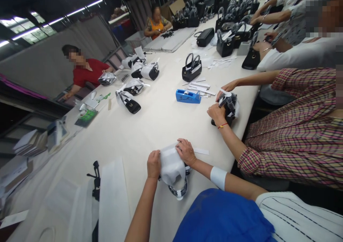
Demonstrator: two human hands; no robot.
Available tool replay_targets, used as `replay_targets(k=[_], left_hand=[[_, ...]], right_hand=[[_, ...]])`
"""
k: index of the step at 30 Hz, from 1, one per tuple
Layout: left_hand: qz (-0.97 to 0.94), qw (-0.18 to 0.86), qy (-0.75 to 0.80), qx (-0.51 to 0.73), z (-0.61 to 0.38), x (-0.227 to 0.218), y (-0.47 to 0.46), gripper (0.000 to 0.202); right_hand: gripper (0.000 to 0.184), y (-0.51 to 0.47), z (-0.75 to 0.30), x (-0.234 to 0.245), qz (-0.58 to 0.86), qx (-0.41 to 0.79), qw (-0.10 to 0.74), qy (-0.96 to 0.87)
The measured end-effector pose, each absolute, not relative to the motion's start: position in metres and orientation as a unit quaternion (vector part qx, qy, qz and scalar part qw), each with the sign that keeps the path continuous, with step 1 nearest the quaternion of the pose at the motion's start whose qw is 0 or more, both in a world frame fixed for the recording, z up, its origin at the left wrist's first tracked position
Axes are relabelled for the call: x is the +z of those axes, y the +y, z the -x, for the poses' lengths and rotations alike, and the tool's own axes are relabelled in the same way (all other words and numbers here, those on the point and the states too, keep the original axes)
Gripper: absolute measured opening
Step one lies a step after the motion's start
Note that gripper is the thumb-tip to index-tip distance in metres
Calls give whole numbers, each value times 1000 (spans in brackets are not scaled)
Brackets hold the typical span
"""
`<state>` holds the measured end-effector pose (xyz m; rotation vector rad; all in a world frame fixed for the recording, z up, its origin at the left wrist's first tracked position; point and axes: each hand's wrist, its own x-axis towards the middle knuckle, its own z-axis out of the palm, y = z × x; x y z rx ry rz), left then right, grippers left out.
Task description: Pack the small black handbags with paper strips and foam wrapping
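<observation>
A small handbag lies on the table in front of me, mostly covered by a white wrapping sheet (173,161). Its dark, plastic-wrapped handle (179,191) points toward my body, with a bit of white at the loop's end. My left hand (153,164) grips the left side of the bag, its fingers closed along the edge. On the far right corner, my right hand (186,152) holds the sheet against the bag with bent fingers. The bag's underside and most of its black body are hidden. A white paper strip (201,151) lies just beyond my right hand.
A blue tape dispenser (188,96) stands mid-table beside paper strips (200,86). To my right, a co-worker's hands (217,114) handle another black bag. Partly wrapped bags (131,104) lie ahead left. A long white sheet (112,195) and black straps (95,181) lie at left.
</observation>
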<state>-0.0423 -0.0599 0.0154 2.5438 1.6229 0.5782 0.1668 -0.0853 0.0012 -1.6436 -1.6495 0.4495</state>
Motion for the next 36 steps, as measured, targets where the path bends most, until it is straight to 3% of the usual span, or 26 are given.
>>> replay_targets(k=[9, 16, 21, 36], left_hand=[[-847, 112, 497, 153, 38, 38, -78, 30], [-863, 179, 446, 153, 25, 14, -103, 62], [-855, 167, 466, 154, 12, 12, -106, 51], [-862, 157, 449, 175, 2, 19, -113, 45]], right_hand=[[11, -79, -173, -11, 582, 283, 467, -602], [10, -68, -185, -6, 526, 330, 451, -641], [10, -53, -188, -6, 500, 357, 445, -652], [12, -56, -192, -9, 472, 368, 456, -659]])
